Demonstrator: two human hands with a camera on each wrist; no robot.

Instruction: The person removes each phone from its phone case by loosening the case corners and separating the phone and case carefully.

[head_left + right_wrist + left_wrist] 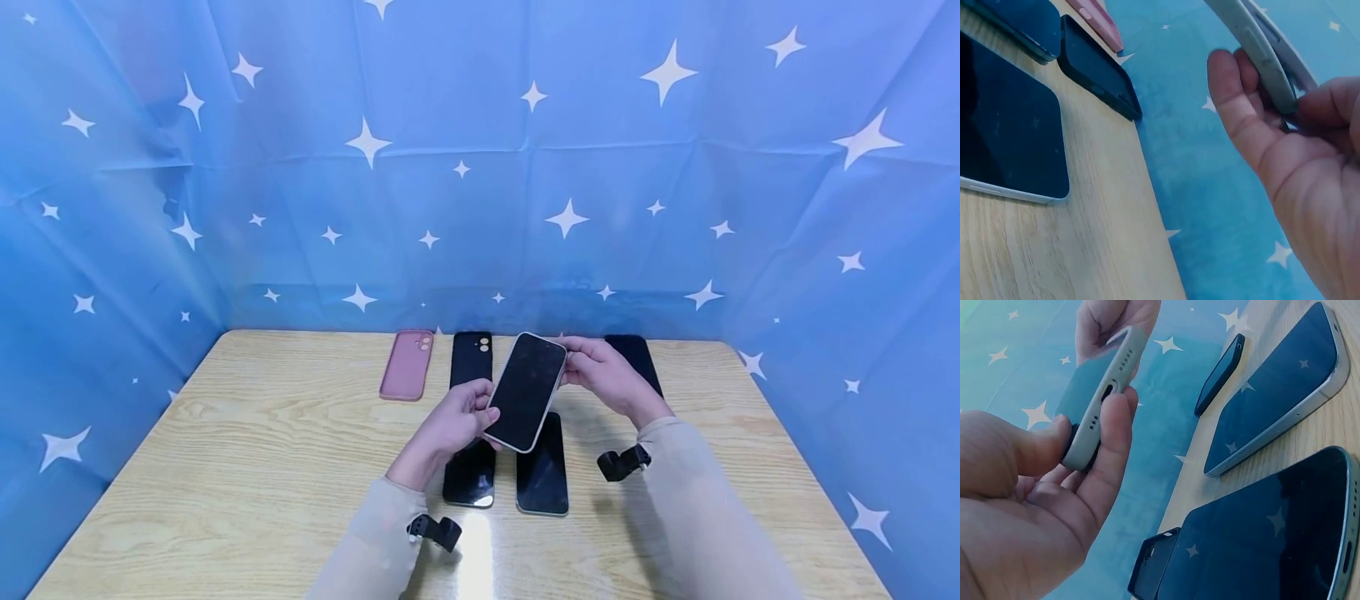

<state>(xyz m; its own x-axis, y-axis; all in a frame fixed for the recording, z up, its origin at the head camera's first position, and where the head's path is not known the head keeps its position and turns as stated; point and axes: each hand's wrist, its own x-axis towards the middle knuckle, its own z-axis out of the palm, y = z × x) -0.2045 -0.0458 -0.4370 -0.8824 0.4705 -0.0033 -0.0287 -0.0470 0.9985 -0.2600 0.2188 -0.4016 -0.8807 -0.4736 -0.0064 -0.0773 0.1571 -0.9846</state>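
Both hands hold a dark-screened phone with a pale grey case around it, tilted above the table. My left hand grips the lower left corner, thumb at the front edge and fingers behind. In the left wrist view the case's port cutout and speaker holes face the camera. At the upper right corner my right hand pinches the edge between thumb and fingers. In the right wrist view a gap shows between the case and the phone's edge near that corner. The phone's back is hidden.
Below the hands two dark-screened phones, a left one and a right one, lie on the wooden table. Along the back lie a pink case, a black case and another black case. A starry blue curtain encloses the table.
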